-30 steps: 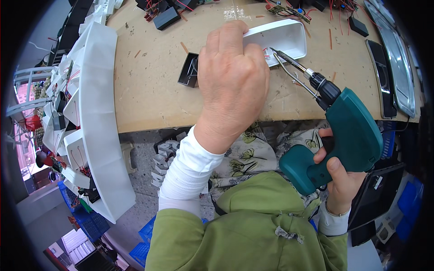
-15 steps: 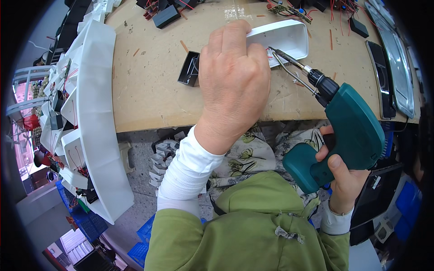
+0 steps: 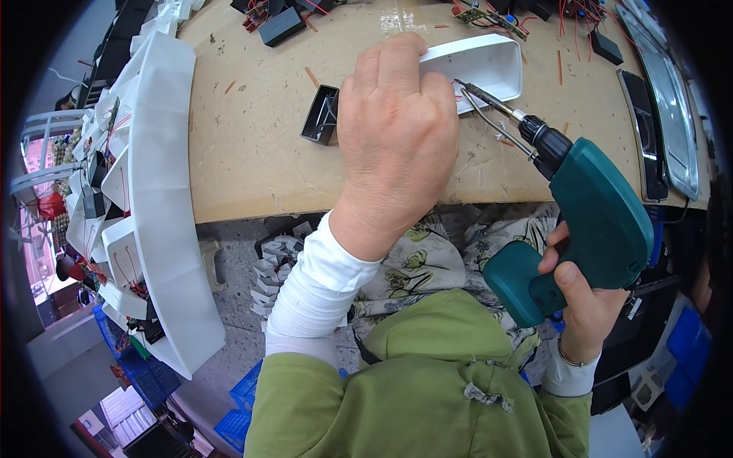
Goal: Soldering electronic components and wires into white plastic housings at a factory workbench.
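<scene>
My left hand [image 3: 398, 137] is closed round the left end of a white plastic case [image 3: 496, 65], an open, tray-like shell tilted on the workbench. Its fingertips and that end of the case are hidden behind the hand. In my right hand [image 3: 584, 305] is the grip of a green soldering gun [image 3: 603, 202] with a black collar, my thumb resting along the side. The iron's tip and a thin curved metal tube beside it reach inside the case, close to my left fingers. Small red wires show faintly there. A small black open box [image 3: 321, 116] lies left of my left hand.
A long white tray [image 3: 164, 206] with several wired white cases runs along the left. Circuit boards [image 3: 489, 17] and black blocks [image 3: 281, 27] with red wires lie along the far side. At the right are a dark flat bar [image 3: 644, 130] and a shiny metal tray [image 3: 672, 99].
The soldering gun's body and my right hand have shifted slightly to the right, while the tip stays inside the case. My left hand and the case have barely moved.
</scene>
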`<state>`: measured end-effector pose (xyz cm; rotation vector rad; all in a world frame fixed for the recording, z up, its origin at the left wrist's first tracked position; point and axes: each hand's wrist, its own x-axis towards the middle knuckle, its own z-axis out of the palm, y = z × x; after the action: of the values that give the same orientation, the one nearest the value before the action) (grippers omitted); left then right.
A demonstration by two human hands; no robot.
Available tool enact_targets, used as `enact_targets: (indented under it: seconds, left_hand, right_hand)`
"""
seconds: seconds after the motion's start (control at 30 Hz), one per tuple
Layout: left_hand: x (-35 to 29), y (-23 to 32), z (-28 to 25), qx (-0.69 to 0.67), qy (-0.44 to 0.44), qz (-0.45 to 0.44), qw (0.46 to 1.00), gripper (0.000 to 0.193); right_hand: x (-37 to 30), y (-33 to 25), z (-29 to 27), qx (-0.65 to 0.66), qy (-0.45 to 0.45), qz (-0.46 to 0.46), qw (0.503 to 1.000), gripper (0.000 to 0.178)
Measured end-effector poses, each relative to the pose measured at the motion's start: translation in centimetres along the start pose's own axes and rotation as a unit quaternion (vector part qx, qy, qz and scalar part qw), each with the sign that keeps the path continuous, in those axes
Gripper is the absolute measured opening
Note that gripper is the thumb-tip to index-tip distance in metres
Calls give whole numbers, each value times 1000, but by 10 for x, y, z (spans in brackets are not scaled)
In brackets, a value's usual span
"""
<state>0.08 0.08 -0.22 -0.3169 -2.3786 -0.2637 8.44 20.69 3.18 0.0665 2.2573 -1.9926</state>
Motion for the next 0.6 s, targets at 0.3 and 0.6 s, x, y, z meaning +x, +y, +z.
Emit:
enact_targets:
  seconds: [0.3,0.6]
  left_hand:
    - [0,0,0,3,-7,-3,1000,7]
    - [0,0,-1,5,-8,-6,1000,7]
  right_hand:
    - [-2,-5,4,4,22,1,1000,51]
    - [-6,-7,2,-27,32,-1,999,52]
